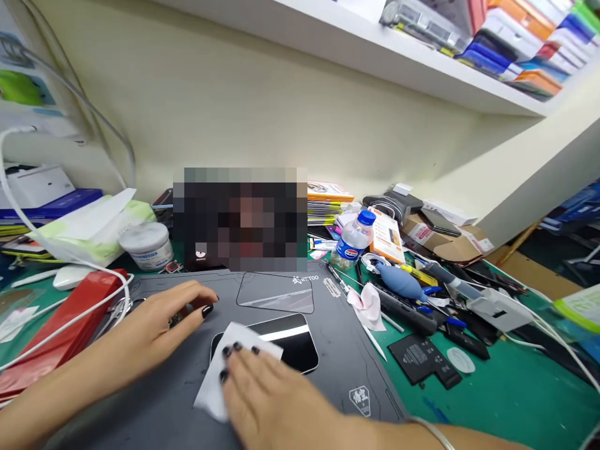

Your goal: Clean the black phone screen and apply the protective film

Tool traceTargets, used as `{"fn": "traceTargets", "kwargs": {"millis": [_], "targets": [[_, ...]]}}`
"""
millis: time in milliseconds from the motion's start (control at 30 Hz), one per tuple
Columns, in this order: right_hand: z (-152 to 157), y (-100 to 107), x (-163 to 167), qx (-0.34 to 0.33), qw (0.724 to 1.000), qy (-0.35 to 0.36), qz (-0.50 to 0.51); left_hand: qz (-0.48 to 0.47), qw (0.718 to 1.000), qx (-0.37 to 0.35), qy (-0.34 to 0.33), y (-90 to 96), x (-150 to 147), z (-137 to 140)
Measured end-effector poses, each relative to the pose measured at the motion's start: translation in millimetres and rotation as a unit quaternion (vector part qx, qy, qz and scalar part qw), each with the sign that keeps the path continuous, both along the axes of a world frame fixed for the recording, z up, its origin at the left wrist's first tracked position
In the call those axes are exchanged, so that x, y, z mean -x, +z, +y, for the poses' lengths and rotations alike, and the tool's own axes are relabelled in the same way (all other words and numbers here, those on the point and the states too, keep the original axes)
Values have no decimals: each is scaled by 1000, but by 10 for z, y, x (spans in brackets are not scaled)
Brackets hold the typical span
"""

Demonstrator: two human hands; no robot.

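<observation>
A smartphone with a black screen lies face up on the grey work mat. My right hand presses a white wipe onto the phone's left part, fingers laid flat and close together on it. The wipe hides that end of the screen. To the left, my left hand hovers over or rests on the mat, thumb and fingers apart and loosely curved, holding nothing. Just beyond the phone lies a clear screen protector with a dark border.
A red packet, a white cable and a lidded tub stand left. At the right are a Pepsi bottle, a blue air blower, loose tools and a phone battery. A pixelated dark panel stands behind; a shelf hangs above.
</observation>
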State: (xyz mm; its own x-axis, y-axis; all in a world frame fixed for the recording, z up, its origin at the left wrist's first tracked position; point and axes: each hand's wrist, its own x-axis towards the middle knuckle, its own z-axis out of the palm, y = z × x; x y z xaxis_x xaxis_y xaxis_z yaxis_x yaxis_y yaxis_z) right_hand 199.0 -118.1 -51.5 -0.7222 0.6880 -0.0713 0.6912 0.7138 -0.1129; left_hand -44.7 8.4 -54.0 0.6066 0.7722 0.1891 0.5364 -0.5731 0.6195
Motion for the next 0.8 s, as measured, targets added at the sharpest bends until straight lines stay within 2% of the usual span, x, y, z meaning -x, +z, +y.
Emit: {"fn": "traceTargets", "kwargs": {"millis": [133,267,300,400,433,533,667,767,800], "targets": [[16,74,-200,-8,999,-18,-45,7,1000,8,-5,-15,-8,-14],[-6,-242,-446,-145,986,38,-67,5,1000,10,-7,-14,-51,-42],[-15,-335,-517,-169,983,34,-64,4,1000,7,-12,-3,-64,-45],[-57,-514,-707,-179,980,-9,-85,5,1000,3,-20,48,-84,-45],[-74,-535,-754,-189,979,-4,-79,6,1000,5,-20,63,-83,-44],[-102,-502,-841,-195,978,52,-53,9,1000,14,-23,91,-70,-41],[-72,-370,-864,-137,986,-24,-88,14,999,19,-29,107,-61,-39],[-69,-303,-815,-169,982,43,-73,18,999,21,-32,124,-67,-45],[-73,-281,-794,-162,982,59,-83,19,999,21,-33,128,-69,-47]]}}
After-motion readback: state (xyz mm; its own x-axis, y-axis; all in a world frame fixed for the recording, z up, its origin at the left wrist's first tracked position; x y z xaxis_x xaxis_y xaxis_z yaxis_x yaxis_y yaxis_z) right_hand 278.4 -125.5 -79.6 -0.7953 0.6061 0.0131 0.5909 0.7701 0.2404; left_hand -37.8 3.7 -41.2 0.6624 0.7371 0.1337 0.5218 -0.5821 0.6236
